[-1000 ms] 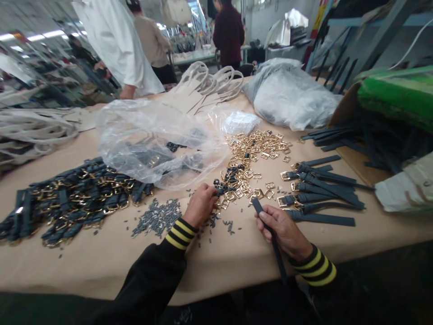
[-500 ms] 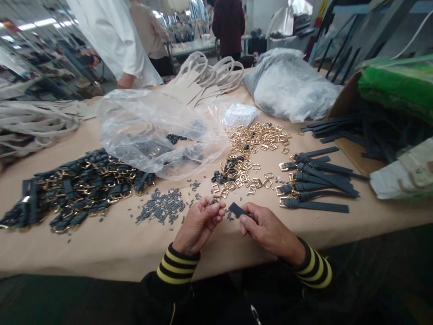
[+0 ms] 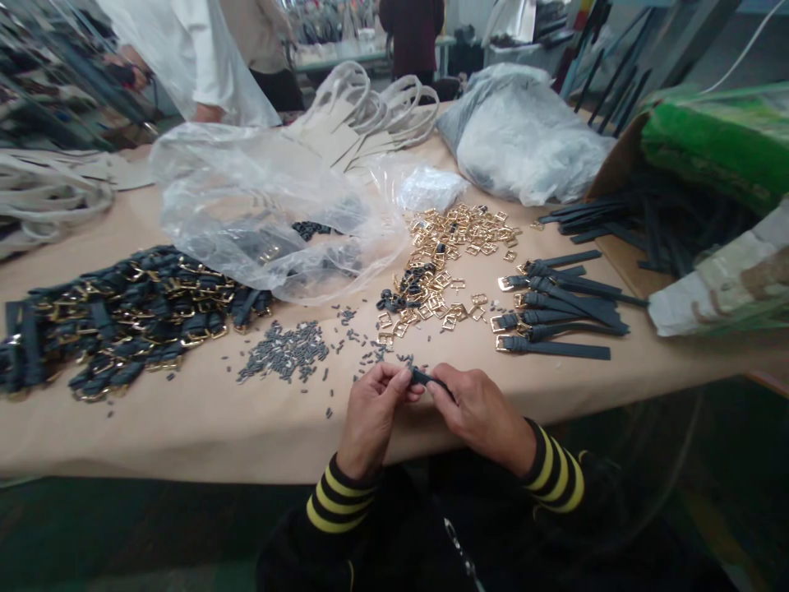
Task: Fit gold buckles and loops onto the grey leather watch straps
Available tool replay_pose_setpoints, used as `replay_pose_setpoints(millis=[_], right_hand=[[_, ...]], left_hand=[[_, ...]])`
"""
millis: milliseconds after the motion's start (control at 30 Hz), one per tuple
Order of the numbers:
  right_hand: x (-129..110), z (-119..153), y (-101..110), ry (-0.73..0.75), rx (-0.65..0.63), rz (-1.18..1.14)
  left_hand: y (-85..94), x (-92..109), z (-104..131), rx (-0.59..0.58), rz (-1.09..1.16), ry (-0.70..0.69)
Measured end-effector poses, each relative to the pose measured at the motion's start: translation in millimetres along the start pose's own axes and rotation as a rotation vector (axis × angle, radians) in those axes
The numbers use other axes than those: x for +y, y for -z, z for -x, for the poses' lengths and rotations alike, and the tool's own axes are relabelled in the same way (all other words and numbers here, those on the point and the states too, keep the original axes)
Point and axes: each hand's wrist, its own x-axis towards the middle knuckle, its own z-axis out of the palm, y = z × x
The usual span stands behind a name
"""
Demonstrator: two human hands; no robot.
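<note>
My right hand (image 3: 477,407) is closed around a short dark leather strap (image 3: 425,378) near the table's front edge. Its far end meets the closed fingertips of my left hand (image 3: 376,407), which pinch there. Any small part between those left fingers is mostly hidden. Just beyond my hands lie loose gold buckles (image 3: 453,312) and a cluster of small dark loops (image 3: 412,284). Small dark pieces (image 3: 287,349) are heaped to the left of my left hand. Right of the buckles, several straps with gold buckles (image 3: 555,321) lie side by side.
A big pile of buckled straps (image 3: 123,321) covers the left side. Behind it spreads a clear plastic bag (image 3: 215,181). Pale handles (image 3: 345,107) and a stuffed plastic bag (image 3: 523,131) stand farther back. A box of dark straps (image 3: 678,222) is at right. A person in white (image 3: 228,74) stands across the table.
My hands have come together, so the strap's end now meets my left fingertips. The strap has turned from flat toward edge-on. The whole view has shifted slightly.
</note>
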Motion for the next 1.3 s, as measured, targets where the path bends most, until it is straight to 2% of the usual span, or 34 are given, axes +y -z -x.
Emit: replay_pose_setpoints(millis=[133,200,267,333,400,500,600,767,833,967,1067,1200,1300], right_hand=[[7,0,7,0.057,-0.113,0.058],[14,-1,9,0.098,-0.188,0.004],[21,-1,8,0.142,-0.242,-0.122],[25,0,5,0.173,-0.267,-0.284],[27,2,0,0.164,-0.254,-0.390],[26,5,-6,0.081,-0.200,-0.401],[24,5,-12,0.003,-0.161,-0.400],[24,4,-24,-0.053,-0.150,-0.525],[25,2,-26,-0.059,-0.124,-0.513],[26,-5,-19,0.006,-0.100,-0.447],[24,-10,-11,0.041,-0.174,-0.522],[26,-15,-4,0.007,-0.285,-0.701],[32,-18,-3,-0.042,-0.270,-0.760]], left_hand=[[-3.9,-7,7,0.031,-0.369,-0.180],[-4.6,-11,10,0.005,-0.520,-0.273],[-4.6,-14,12,-0.056,-0.581,-0.312],[-4.4,-15,12,-0.088,-0.499,-0.276],[-4.1,-14,11,-0.080,-0.333,-0.179],[-3.7,-12,6,-0.085,-0.157,-0.026],[-5.4,-15,5,-0.117,-0.105,0.064],[-12.4,-21,9,-0.173,-0.114,0.199],[-13.2,-22,10,-0.164,-0.126,0.202],[-12.8,-20,7,-0.063,-0.098,0.092],[-16.2,-18,5,-0.007,0.088,0.054],[-19.9,-13,0,0.050,0.317,0.079],[-10.6,-5,-11,0.032,0.157,0.060]])
